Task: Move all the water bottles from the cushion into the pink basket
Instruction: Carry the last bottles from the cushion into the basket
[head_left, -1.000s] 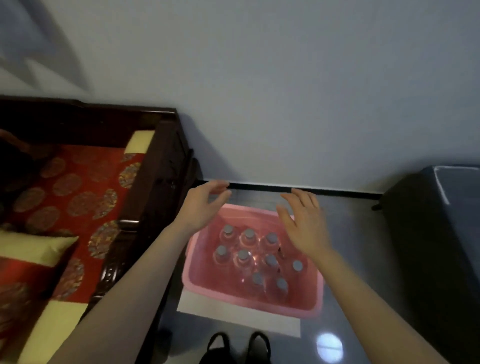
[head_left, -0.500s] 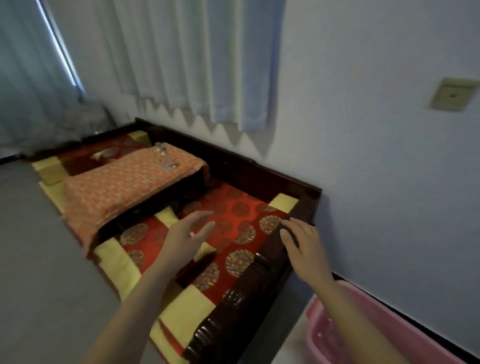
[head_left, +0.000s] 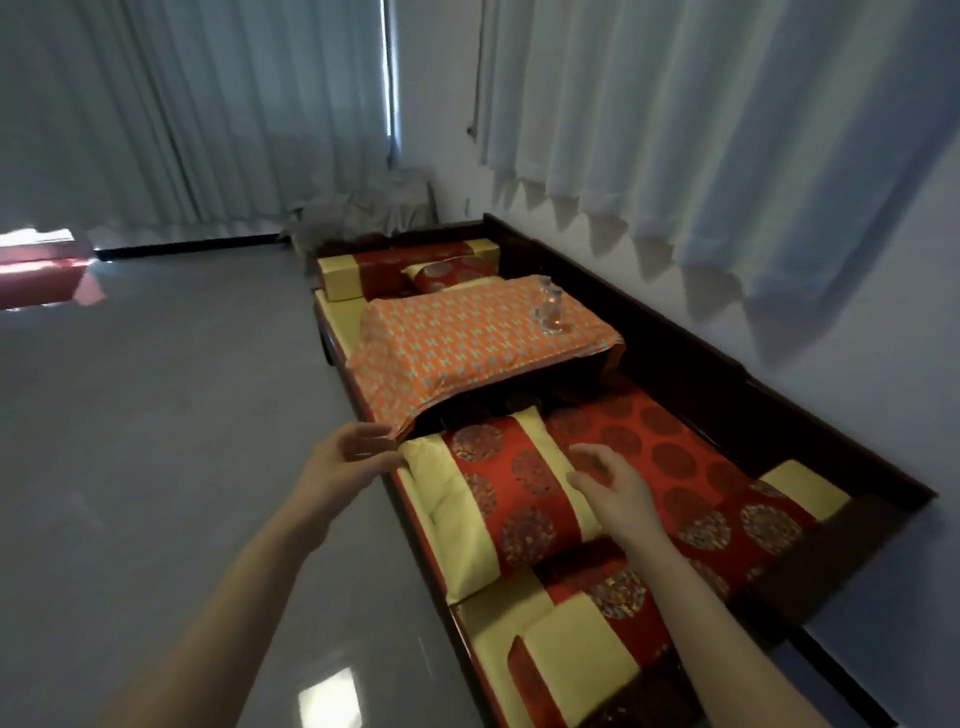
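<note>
- My left hand (head_left: 348, 457) and right hand (head_left: 608, 483): loose, fingers spread, empty.
- The water bottles (head_left: 551, 312) sit upper centre on the orange cushion (head_left: 467, 338); I'd reach further and grab around the bodies.

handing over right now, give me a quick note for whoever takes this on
Left hand: open, empty, by the near corner of the orange patterned cushion.
Right hand: open, empty, over the red and yellow pillow.
Water bottles: a small cluster stands on the cushion's far right corner; count unclear.
Pink basket: out of view, so what is done cannot be told.
Left: fetch those bottles, carry them to the basket.
</note>
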